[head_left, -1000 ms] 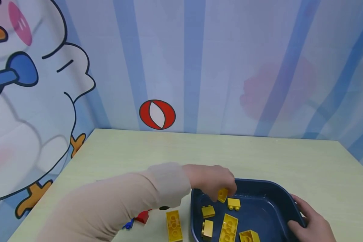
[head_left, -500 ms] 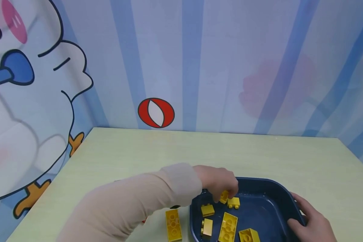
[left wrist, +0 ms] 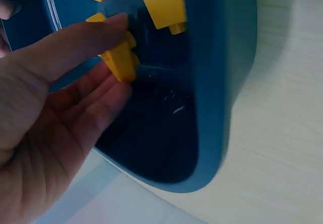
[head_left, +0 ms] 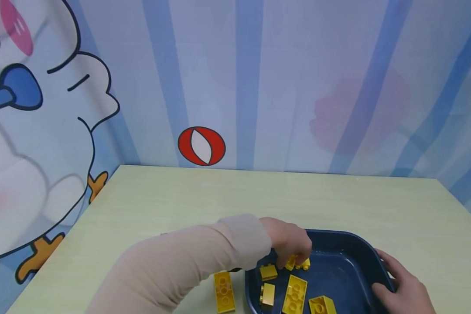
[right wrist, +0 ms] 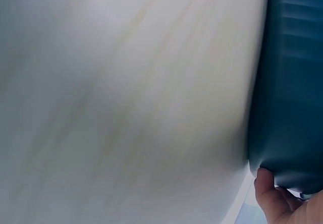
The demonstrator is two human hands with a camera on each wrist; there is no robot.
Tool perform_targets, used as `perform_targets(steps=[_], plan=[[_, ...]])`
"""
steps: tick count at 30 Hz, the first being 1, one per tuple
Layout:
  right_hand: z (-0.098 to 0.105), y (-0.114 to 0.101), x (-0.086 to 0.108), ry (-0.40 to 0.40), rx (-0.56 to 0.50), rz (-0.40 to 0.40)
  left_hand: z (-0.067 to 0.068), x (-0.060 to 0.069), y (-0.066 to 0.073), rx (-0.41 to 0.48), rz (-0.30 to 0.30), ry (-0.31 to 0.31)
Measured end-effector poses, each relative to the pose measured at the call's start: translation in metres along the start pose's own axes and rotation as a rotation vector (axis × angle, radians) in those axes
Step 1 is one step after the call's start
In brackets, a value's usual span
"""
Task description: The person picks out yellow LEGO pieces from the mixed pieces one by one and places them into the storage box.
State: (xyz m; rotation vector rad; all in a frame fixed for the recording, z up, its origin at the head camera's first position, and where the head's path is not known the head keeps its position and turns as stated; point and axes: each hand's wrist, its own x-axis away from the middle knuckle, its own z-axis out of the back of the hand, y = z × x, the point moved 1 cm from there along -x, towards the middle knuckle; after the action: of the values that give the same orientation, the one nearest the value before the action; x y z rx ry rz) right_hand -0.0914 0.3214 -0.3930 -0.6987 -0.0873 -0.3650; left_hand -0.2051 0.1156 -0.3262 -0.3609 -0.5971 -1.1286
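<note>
Between thumb and fingers, my left hand (head_left: pixel 289 240) pinches a small yellow toy brick (left wrist: pixel 120 60) low inside the dark blue tray (head_left: pixel 347 237). In the head view that hand partly hides another small yellow brick (head_left: pixel 305 264) beside it. Several other yellow bricks lie in the tray, among them a long studded brick (head_left: pixel 295 294), a small brick (head_left: pixel 268 272), a pale-sided brick (head_left: pixel 267 294) and a brick with a sloped side (head_left: pixel 322 305). At the tray's right wall, my right hand (head_left: pixel 406 288) grips the rim, thumb inside and fingers outside.
A long yellow brick (head_left: pixel 224 292) lies on the light wooden table (head_left: pixel 180 192), just left of the tray. My left sleeve (head_left: pixel 188 261) covers part of the table's near left. Behind the table hangs a striped blue backdrop (head_left: pixel 282 87) with cartoon prints.
My left hand has moved slightly right and down, deeper into the tray with the yellow brick. My sleeve now hides the red and blue pieces on the table. My right hand stays on the rim.
</note>
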Motion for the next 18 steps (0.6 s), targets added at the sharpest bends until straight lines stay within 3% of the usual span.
perform_targets(steps=[9,18], plan=[[-0.0002,-0.0023,0.0003,0.002,-0.003,-0.004,-0.004,-0.0029,-0.0033,0.054,-0.028,-0.028],[0.0001,-0.0017,0.0007,0.0,-0.006,-0.002,-0.0071,-0.0053,-0.0031,0.016,-0.065,-0.02]])
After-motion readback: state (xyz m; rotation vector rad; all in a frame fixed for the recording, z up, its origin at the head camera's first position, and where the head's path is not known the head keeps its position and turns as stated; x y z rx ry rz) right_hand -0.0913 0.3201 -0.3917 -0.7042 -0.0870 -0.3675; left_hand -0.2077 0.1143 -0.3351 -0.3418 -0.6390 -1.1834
